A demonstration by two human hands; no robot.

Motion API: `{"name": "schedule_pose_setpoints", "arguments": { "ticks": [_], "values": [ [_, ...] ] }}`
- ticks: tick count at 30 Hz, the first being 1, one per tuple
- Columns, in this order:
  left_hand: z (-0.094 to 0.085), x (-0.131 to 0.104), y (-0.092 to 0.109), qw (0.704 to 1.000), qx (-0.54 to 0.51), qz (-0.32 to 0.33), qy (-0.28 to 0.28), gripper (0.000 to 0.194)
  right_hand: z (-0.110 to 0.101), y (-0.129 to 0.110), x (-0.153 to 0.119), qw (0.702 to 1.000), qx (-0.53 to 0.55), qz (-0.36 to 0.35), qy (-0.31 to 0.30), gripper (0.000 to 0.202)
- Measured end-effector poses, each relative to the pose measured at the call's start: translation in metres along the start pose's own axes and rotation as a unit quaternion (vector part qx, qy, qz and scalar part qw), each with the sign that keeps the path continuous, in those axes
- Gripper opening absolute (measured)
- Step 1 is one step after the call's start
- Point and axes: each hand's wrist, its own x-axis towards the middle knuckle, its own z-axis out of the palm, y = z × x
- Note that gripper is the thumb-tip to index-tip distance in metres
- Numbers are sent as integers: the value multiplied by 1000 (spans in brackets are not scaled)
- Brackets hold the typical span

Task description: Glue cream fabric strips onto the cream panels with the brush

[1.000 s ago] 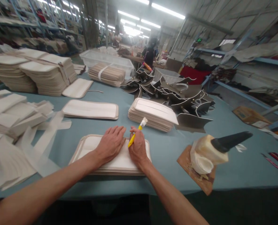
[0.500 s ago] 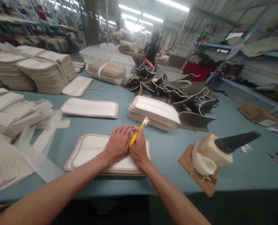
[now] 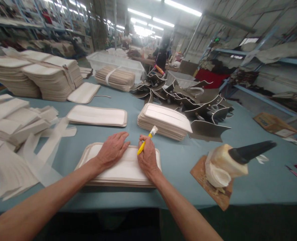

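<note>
Under both hands lies a low stack of white rectangular panels with beige rounded borders (image 3: 124, 171); forearms cover part of it, sheet count unclear. Right hand (image 3: 149, 159) is closed round a small yellow-handled brush with pale bristles (image 3: 141, 148), bristles pointing up and away; fingers hide part of the handle. Whether that hand presses the panel: can't tell. Left hand (image 3: 112, 149), left of the grip, lies palm down on the top panel, fingers extended, nothing visible in it; palm side hidden. Just beyond the brush: taller stack of similar white-and-beige panels (image 3: 167, 117). Right of the grip, well apart: cream-coloured container with tapered black handle (image 3: 235, 164), on a stained brown board (image 3: 198, 169); contents can't be made out. Beyond the grip, to its right: overlapping dark grey curved sheets with white edges (image 3: 208, 130), hard to separate. Far left of the grip: pile of flat white strips (image 3: 13, 117), cut off by the frame.
</note>
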Motion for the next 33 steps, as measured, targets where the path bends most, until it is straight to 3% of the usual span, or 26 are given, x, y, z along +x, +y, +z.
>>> {"name": "schedule_pose_setpoints", "arguments": {
  "ticks": [4, 9, 15, 22, 25, 33],
  "values": [
    [-13, -7, -17, 1000, 15, -8, -13, 57, -1, -2, 0, 999, -34, -24, -21, 18],
    [-21, -22, -37, 996, 44, -67, -25, 59, -1, -7, 1, 992, -84, -65, -69, 15],
    [-19, -23, -31, 994, 49, -85, -39, 53, 3, -22, 11, 978, -118, -110, -130, 16],
    [-20, -23, -30, 994, 43, -93, -38, 49, 31, -46, 17, 965, -133, -131, -181, 14],
    [-21, -23, -30, 994, 30, -100, -34, 49, 25, -33, 16, 968, -129, -115, -184, 16],
    [-20, -25, -29, 987, -79, -140, -26, 53, -27, 23, 6, 984, -113, 1, -136, 20]
  ]
}}
